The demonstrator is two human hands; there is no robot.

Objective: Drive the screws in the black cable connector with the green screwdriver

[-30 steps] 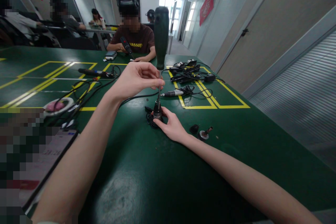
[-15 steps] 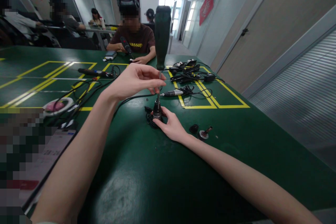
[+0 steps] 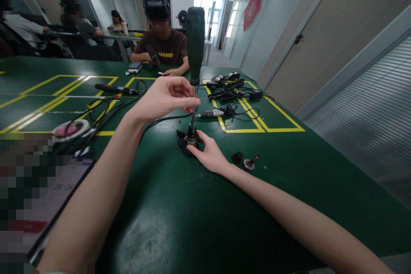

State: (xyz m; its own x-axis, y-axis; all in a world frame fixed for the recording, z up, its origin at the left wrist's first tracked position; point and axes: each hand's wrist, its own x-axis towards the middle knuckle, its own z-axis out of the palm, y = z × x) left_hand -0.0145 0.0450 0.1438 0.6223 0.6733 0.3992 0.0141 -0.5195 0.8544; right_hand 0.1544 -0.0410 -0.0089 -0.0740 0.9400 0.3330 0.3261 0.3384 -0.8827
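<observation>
A screwdriver [image 3: 195, 45] with a thick dark handle stands nearly upright, its thin shaft pointing down. My left hand [image 3: 176, 96] pinches the shaft just below the handle. The tip meets the top of a small black and metal cylindrical part [image 3: 192, 136], where the exact contact is too small to make out. Around the lower end of that part my right hand [image 3: 208, 152] is closed, low over the table. A coiled black cable [image 3: 183, 147] lies beside it. To the right are a black cap [image 3: 237, 157] and a round metal piece with a stem [image 3: 249, 164].
On the green table [image 3: 180, 222] lie a silver-tipped tool [image 3: 210, 114], tangled black cables [image 3: 231, 90], a dark pen-like tool [image 3: 111, 88] and a white ring [image 3: 71, 130] with pink inside. Across sits a person [image 3: 163, 47] holding a tool.
The screwdriver handle has shifted slightly left and stands a little straighter. The fingers of my left hand have drawn closer together at the shaft. My right hand looks unchanged.
</observation>
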